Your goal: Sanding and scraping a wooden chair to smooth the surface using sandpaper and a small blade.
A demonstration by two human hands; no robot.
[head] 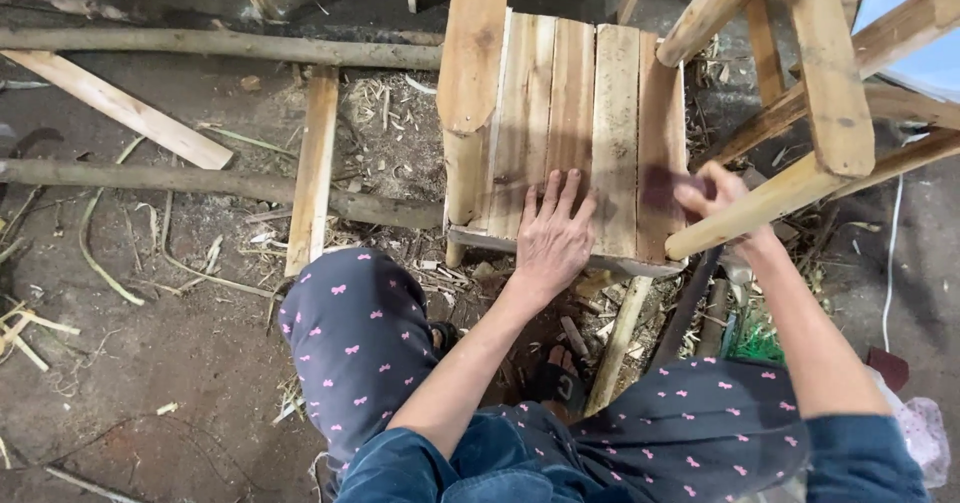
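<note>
Head view, single frame, looking down past my knees.

Item 1: pale slatted wooden chair seat (570, 123), five rough planks side by side on a round-pole frame, directly ahead of me and low, just above the floor. I judge it sits close so both hands can reach it without leaning.

Item 2: left hand (552, 235), flat and spread wide, palm down on the middle planks near the front edge. It holds nothing; the flat press looks to me like steadying the seat.

Item 3: right hand (712, 195), blurred with motion, at the right-hand plank beside the end of a thick round pale wooden pole (760, 203). I cannot tell whether it grips something or is merely curled.

Item 4: second unfinished wooden chair frame (830, 83), leaning in from the upper right; its poles cross over the right edge of the seat and crowd that side.

Item 5: dark dirt floor (180, 363), strewn with shavings and chips.

Item 6: flat pale wooden board (312, 163) and long grey round poles (200, 45), lying well left of the seat.

Room: open floor to the left and near left; the seat's front edge is free; the right side is tight between frame, pole and my right knee.
</note>
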